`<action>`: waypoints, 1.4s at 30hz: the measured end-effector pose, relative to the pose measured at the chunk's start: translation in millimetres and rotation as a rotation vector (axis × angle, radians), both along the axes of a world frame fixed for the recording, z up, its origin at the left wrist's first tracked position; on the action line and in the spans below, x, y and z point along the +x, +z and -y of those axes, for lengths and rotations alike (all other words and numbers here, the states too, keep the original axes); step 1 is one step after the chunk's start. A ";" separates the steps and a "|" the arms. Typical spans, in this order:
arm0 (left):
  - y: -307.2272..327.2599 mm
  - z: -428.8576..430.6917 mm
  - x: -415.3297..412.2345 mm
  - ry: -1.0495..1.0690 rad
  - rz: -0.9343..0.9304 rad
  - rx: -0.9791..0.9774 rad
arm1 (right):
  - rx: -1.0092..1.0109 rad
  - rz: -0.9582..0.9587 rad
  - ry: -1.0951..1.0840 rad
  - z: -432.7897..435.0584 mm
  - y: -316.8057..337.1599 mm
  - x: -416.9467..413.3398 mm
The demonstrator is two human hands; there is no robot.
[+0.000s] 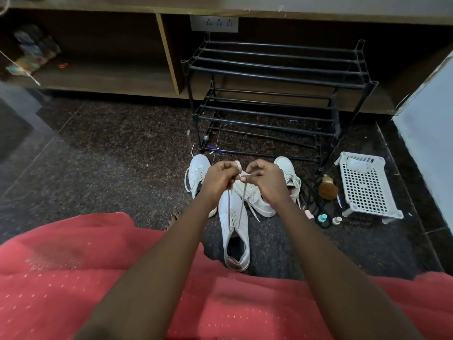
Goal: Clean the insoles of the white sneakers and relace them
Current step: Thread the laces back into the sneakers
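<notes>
Wht sneaker (226, 224), heel near; grey laces (241, 207) taut.

Directly ahead of you, a black metal two-tier shoe rack of round bars (277, 76) is standing on the dark speckled stone floor (110, 148), backing against a brown wooden shelf unit (169, 52). A grey socket panel with three outlets (214, 24) is sitting just above the rack. Blurred colourful packets (34, 50) are lying in the unit's left compartment. A white perforated plastic stool (365, 190) is standing right of the rack, near a pale blue wall (429, 148). Red dotted fabric (73, 278) is covering your lap.
</notes>
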State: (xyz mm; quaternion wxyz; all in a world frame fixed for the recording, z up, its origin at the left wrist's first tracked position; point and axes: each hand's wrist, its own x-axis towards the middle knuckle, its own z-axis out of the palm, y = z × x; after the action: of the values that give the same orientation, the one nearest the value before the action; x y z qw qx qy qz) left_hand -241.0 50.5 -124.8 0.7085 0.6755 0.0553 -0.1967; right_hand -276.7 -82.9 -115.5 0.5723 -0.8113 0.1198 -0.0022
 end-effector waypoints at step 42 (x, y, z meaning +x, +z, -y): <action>-142.3 -130.3 -20.4 -0.525 0.117 1.050 | -1.006 -0.634 -0.192 153.9 -132.5 -33.6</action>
State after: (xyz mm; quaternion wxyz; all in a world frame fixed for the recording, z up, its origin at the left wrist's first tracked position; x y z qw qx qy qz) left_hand -261.4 180.9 -267.2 0.2086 0.9367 -0.0630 -0.2739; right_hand -310.3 -236.8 -248.0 0.0517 -0.9292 0.3414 0.1318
